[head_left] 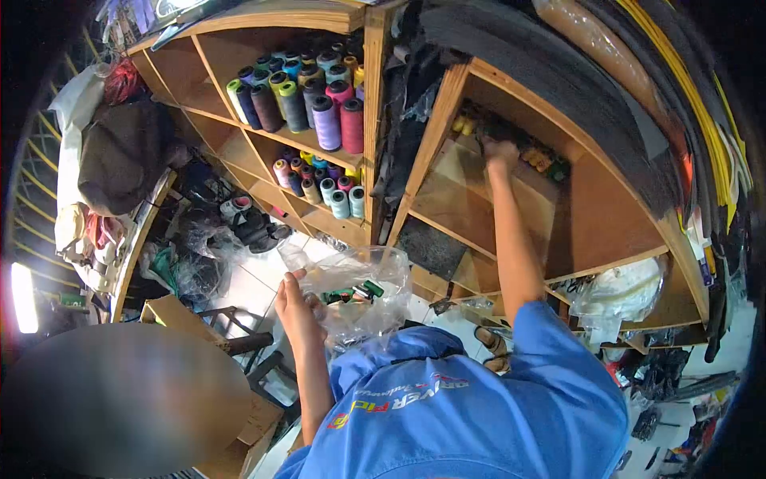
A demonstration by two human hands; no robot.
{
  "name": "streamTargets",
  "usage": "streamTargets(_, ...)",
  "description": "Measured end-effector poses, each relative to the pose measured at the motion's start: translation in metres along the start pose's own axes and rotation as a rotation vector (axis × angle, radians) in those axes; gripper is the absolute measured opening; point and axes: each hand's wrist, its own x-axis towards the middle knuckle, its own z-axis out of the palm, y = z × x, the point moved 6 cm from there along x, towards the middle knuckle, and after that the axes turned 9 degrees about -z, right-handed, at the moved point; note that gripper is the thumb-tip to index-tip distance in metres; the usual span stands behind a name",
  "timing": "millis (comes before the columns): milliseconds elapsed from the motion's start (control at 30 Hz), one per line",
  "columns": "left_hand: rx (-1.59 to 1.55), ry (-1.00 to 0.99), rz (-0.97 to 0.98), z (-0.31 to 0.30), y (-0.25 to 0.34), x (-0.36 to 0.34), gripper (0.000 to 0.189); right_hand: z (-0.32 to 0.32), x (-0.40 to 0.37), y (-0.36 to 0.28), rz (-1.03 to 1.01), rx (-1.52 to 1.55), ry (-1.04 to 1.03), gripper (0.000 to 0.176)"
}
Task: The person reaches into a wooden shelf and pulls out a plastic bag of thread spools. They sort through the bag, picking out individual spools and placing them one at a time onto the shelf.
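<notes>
My left hand is closed on the edge of a clear plastic bag, held open in front of my body. Small green and dark spools lie inside the bag. My right arm reaches up into a wooden shelf compartment, where my right hand has its fingers curled near the back. What it may hold is too small to make out. Small yellow spools lie to the left of this hand, and a row of orange and dark green ones to its right.
Large thread cones and smaller cones fill shelves at the upper centre. Wooden dividers frame the compartment. Dark material rolls lie above it. A cardboard box and sandals are below.
</notes>
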Motion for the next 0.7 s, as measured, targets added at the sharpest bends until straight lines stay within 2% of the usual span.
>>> streamTargets(67, -0.005, 0.03, 0.016, -0.006, 0.001, 0.0, 0.035, 0.032, 0.02, 0.016, -0.063, 0.039, 0.099, 0.033)
streamTargets(133, -0.027, 0.014, -0.002, -0.013, -0.003, 0.003, 0.036, 0.015, 0.0, -0.01, -0.116, 0.147, 0.069, 0.034)
streamTargets(233, -0.03, 0.052, 0.039, -0.017, -0.001, 0.004, 0.036, 0.033, 0.008, -0.01, -0.142, -0.138, 0.02, 0.035)
streamTargets(333, -0.038, 0.086, 0.047, -0.021, 0.001, 0.004, 0.035, 0.019, -0.005, -0.019, -0.146, 0.018, 0.152, 0.039)
streamTargets(433, -0.058, 0.083, 0.048, -0.021, 0.002, 0.005, 0.037, 0.03, 0.002, -0.008, -0.149, 0.039, 0.207, 0.045)
streamTargets(533, -0.055, 0.059, 0.042, -0.02, 0.004, 0.005, 0.036, 0.025, 0.0, -0.014, -0.107, -0.079, -0.056, 0.043)
streamTargets(567, -0.052, 0.049, 0.05, -0.022, 0.001, 0.01, 0.036, 0.036, 0.003, 0.004, -0.038, 0.171, 0.034, 0.039)
streamTargets(633, -0.056, 0.035, 0.045, -0.024, 0.0, 0.013, 0.036, 0.018, -0.013, -0.003, -0.019, 0.261, 0.181, 0.033)
streamTargets(700, -0.071, 0.038, 0.014, -0.024, 0.001, 0.011, 0.035, -0.009, -0.041, -0.03, -0.074, 0.498, 0.155, 0.027)
